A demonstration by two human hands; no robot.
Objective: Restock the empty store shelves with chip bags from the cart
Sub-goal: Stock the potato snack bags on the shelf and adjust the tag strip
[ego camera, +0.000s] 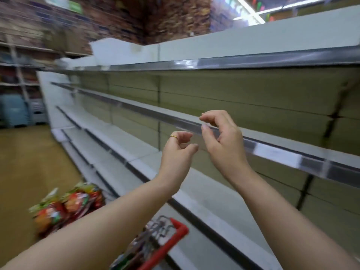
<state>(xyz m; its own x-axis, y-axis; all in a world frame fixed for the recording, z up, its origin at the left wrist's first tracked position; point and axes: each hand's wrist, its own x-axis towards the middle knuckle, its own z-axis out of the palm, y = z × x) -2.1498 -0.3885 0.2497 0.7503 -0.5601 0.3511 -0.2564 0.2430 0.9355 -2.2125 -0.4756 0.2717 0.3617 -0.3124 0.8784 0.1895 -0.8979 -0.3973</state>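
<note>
Both my hands are raised in front of bare white store shelves [194,121] that run from near right to far left. My left hand [178,151], with a gold ring, has loosely curled fingers and holds nothing. My right hand [220,137] is beside it, fingers also loosely curled and empty, just in front of the shelf's metal price rail [272,151]. Red and green chip bags [66,207] lie in a pile at lower left. A cart with a red rim [171,242] sits below my left forearm, with more bags inside.
The yellow-brown aisle floor [29,162] stretches to the left. Stocked racks [19,61] and blue bins [13,112] stand at the far end. Lower white shelves [136,152] jut out toward the cart.
</note>
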